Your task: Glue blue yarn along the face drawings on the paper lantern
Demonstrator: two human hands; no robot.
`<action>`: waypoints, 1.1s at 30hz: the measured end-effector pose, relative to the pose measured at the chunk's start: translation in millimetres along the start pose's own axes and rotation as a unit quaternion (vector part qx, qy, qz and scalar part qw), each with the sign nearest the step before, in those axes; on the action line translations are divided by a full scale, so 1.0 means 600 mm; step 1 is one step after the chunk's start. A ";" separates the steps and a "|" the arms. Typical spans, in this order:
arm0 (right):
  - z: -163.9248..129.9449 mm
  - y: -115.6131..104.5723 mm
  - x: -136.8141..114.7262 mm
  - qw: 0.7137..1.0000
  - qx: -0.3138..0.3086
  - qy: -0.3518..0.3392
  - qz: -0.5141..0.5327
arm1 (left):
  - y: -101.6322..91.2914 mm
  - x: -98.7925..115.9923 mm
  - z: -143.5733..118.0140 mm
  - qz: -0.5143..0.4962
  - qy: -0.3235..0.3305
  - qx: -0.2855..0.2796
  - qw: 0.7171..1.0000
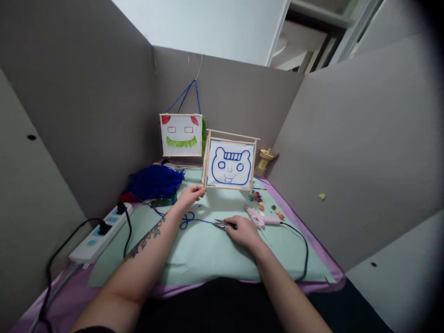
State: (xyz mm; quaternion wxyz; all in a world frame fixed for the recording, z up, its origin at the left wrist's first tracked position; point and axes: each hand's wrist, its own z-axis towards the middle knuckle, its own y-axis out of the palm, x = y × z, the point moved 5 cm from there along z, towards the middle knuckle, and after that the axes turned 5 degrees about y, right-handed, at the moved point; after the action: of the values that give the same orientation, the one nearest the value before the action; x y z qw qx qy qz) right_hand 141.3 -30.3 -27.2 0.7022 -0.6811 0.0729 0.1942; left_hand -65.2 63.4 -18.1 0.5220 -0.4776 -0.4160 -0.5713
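My left hand (190,196) reaches forward and its fingertips touch the lower left corner of a wooden stick frame (231,163) that stands upright and carries a white panel with a blue yarn bear face. My right hand (243,231) rests on the pale green mat (208,249) and grips small metal snips (219,224). The snips' tips point left at a strand of blue yarn (188,219) that loops on the mat between both hands.
A second white panel (181,134) with red and green yarn hangs on the back wall. A blue yarn heap (155,181) lies at the left, a power strip (100,233) nearer me. A pink glue gun (259,218), beads (257,197) and a yellow spool (264,161) sit at the right. Grey partitions enclose the table.
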 end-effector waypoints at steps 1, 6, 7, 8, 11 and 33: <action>-0.001 -0.002 0.006 1.000 0.001 0.008 0.009 | 0.000 0.000 0.000 -0.001 0.001 0.001 1.000; -0.004 0.000 0.010 1.000 -0.004 0.014 0.015 | 0.001 -0.002 0.002 0.010 -0.001 -0.003 1.000; -0.005 0.003 0.005 1.000 -0.006 0.006 0.008 | 0.001 -0.003 0.002 0.012 -0.002 -0.005 1.000; -0.005 0.005 -0.002 1.000 -0.005 -0.001 -0.001 | 0.001 -0.003 0.002 0.013 -0.002 -0.005 1.000; -0.006 0.010 -0.018 1.000 0.002 -0.010 -0.029 | 0.001 -0.003 0.002 0.012 0.000 -0.002 1.000; 0.000 0.001 0.037 0.992 0.078 0.096 -0.032 | 0.001 -0.001 0.003 0.018 0.006 -0.008 1.000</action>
State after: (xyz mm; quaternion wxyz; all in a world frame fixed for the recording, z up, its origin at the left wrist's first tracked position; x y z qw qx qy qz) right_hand 161.2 -26.7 -36.0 0.7489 -0.6416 0.1332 0.0987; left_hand -64.4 65.3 -18.3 0.5308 -0.4859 -0.3998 -0.5677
